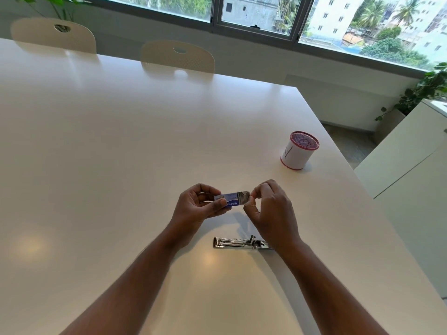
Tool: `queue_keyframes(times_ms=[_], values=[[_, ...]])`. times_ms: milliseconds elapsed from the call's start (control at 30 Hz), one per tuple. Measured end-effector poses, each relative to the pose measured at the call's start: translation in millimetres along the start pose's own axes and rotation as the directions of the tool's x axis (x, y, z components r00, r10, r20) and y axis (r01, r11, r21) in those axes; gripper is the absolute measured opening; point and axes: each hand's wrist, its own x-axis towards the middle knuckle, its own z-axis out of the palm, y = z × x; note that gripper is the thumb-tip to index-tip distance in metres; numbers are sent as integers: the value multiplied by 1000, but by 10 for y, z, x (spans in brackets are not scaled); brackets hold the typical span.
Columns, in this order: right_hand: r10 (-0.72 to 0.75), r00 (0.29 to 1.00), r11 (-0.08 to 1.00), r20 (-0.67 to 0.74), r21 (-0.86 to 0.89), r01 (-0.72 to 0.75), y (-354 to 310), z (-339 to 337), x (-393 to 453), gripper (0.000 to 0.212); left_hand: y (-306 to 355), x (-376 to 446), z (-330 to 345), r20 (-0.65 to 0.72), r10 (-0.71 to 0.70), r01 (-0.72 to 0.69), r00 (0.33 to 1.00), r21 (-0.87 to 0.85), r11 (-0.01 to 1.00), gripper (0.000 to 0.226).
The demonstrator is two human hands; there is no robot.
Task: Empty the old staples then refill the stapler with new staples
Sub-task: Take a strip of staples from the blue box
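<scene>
A small blue and white staple box (229, 200) is held above the table between both hands. My left hand (197, 209) grips its left end with thumb on the front. My right hand (268, 209) pinches the open flap at the box's right end. The metal stapler (238, 243) lies flat on the white table (121, 153) just nearer to me, swung open with its staple channel facing up. Its right end is hidden behind my right wrist.
A pink mesh pen cup (298, 151) with a white paper label stands at the right, near the table's right edge. Two cream chairs (177, 56) are tucked in at the far side. A white cabinet (411, 165) stands to the right.
</scene>
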Motion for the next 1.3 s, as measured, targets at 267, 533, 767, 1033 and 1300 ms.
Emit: queue_keyframes(times_ms=[267, 533, 767, 1033, 1300], values=[[95, 994, 896, -46, 440, -65, -69, -42, -53, 2, 33, -8, 6, 0, -38, 38, 999, -39, 999, 30], [-47, 998, 908, -49, 413, 63, -131, -19, -87, 10, 39, -8, -9, 17, -32, 32, 999, -24, 999, 33], [109, 993, 809, -48, 585, -61, -165, -28, -118, 2, 41, -14, 0, 13, -27, 28, 1000, -17, 999, 29], [318, 941, 570, 113, 771, -285, -218, -26, -57, 14, 17, -5, -24, 30, -33, 34, 999, -30, 999, 35], [299, 925, 455, 233, 817, -353, -237, -55, -26, 14, -5, -5, -33, 29, -31, 32, 999, -31, 999, 32]])
